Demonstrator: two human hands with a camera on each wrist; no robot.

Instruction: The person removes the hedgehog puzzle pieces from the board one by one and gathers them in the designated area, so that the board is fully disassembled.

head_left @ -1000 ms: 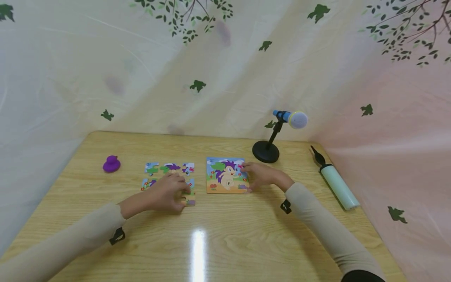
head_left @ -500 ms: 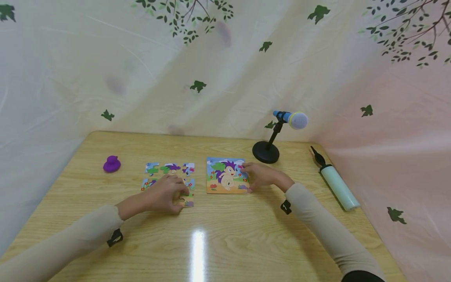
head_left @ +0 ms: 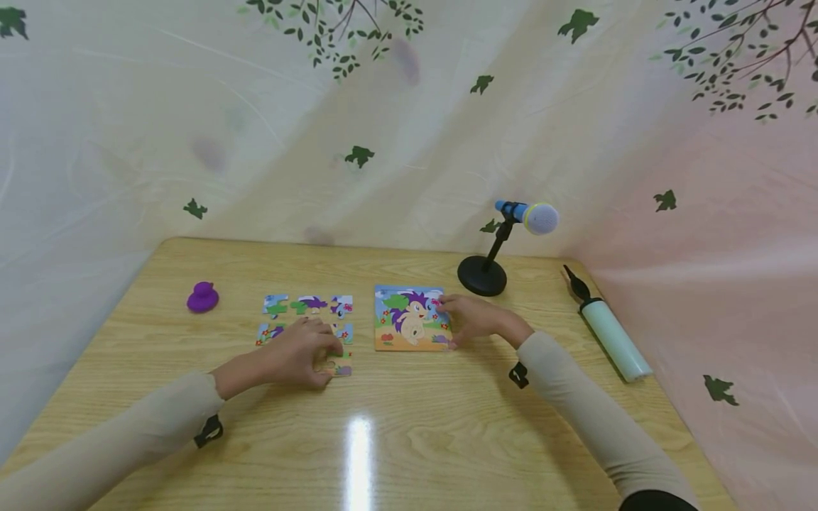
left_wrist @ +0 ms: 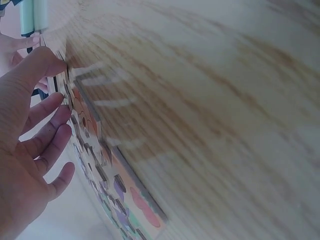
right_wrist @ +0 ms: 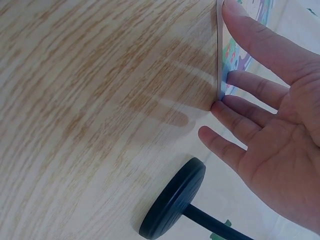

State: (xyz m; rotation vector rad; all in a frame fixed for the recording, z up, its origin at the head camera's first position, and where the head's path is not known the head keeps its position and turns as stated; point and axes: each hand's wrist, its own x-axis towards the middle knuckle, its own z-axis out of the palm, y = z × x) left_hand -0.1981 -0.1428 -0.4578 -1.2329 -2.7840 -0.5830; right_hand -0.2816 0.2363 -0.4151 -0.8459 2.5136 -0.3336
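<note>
My left hand (head_left: 295,353) is over the loose jigsaw pieces, pinching the lower right corner puzzle piece (head_left: 343,365) between thumb and fingers. Other puzzle pieces (head_left: 311,304) lie in spaced rows behind and under this hand, which hides some of them. In the left wrist view, the row of pieces (left_wrist: 135,195) runs past the fingertips. To the right lies a square picture board (head_left: 412,319) showing a purple-haired hedgehog. My right hand (head_left: 474,317) touches its right edge, the thumb near the front corner and fairly straight fingers towards the back corner.
A purple duck-shaped toy (head_left: 202,297) sits at the left on the wooden table (head_left: 409,440). Behind the board stands a toy microphone (head_left: 540,218) on a black round-based stand (head_left: 482,275). A pale green hand pump (head_left: 616,339) lies along the right edge.
The corner piece shifted slightly left and towards me together with my left hand, then stayed put over the last half second. My right hand and the picture board have not moved.
</note>
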